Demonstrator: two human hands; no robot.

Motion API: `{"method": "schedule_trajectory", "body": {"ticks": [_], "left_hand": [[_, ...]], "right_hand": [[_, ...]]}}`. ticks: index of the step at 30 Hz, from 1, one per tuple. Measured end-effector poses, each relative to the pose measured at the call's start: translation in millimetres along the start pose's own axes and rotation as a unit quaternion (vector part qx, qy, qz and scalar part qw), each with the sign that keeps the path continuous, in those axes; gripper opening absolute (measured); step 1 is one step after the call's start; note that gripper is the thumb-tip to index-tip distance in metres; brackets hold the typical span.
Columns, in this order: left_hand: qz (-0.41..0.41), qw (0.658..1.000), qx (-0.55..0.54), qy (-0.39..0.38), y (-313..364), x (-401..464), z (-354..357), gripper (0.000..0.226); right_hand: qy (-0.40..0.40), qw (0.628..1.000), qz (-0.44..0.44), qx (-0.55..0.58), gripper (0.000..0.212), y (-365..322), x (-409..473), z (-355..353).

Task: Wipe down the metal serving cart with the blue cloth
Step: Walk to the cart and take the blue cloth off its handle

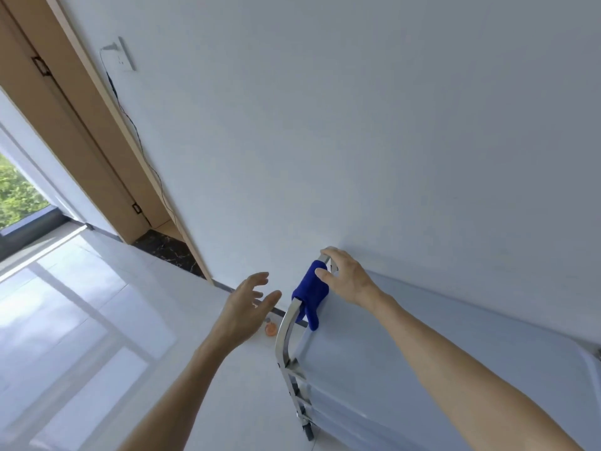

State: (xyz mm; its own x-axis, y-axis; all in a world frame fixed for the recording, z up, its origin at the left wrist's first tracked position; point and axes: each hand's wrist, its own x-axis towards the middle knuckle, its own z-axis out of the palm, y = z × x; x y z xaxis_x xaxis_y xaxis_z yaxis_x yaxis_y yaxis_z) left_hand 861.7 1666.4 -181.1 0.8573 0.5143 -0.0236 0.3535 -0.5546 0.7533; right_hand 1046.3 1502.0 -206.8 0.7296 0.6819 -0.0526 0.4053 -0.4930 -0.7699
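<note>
The right hand (346, 276) reaches forward to the far end of the cart's handle bar (286, 327), fingers spread and only lightly bent; the thumb touches the blue cloth (310, 291) and the fingertips rest near the top of the bar, so the hand seems to be settling onto the cloth rather than gripping it firmly. The left hand (244, 309) hovers just beside the bar on its outer side, released, fingers straight and fanned, holding nothing and touching nothing. The blue cloth is draped over the curved steel handle bar, wrapped around its upper part with one end hanging down the inner side. Below it the bar bends down into the cart's frame, and the metal serving cart (422, 353) stretches away to the right, its flat top tray pushed close against a white wall (357, 125). A small orange object (270, 329) lies on the pale floor (81, 320) beyond the handle. This looks like the handle-wiping step, or its very start. The next move likely calls for closing the right hand around cloth and bar together, then sliding it along the curve with steady pressure.
</note>
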Motion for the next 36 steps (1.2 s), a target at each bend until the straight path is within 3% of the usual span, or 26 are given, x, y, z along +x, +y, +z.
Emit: {"method": "schedule_trajectory", "body": {"ticks": [5, 13, 17, 22, 36], "left_hand": [[-0.077, 0.995, -0.059, -0.026, -16, 36, 30, 0.049], [-0.161, 0.978, -0.067, -0.116, -40, 109, 82, 0.055], [-0.154, 0.976, -0.010, -0.153, -49, 135, 105, 0.060], [-0.123, 0.979, 0.037, -0.157, -65, 145, 122, 0.042], [-0.062, 0.985, -0.056, -0.153, -100, 123, 96, 0.020]], "right_hand": [[0.001, 0.999, 0.034, 0.017, 0.037, 32, 34, 4], [-0.004, 0.990, 0.137, 0.038, 0.050, 78, 46, 15], [0.009, 0.984, 0.174, 0.044, 0.047, 88, 45, 19], [0.012, 0.973, 0.223, 0.056, 0.046, 90, 48, 20], [-0.008, 0.956, 0.273, 0.104, 0.061, 45, 102, 91]]}}
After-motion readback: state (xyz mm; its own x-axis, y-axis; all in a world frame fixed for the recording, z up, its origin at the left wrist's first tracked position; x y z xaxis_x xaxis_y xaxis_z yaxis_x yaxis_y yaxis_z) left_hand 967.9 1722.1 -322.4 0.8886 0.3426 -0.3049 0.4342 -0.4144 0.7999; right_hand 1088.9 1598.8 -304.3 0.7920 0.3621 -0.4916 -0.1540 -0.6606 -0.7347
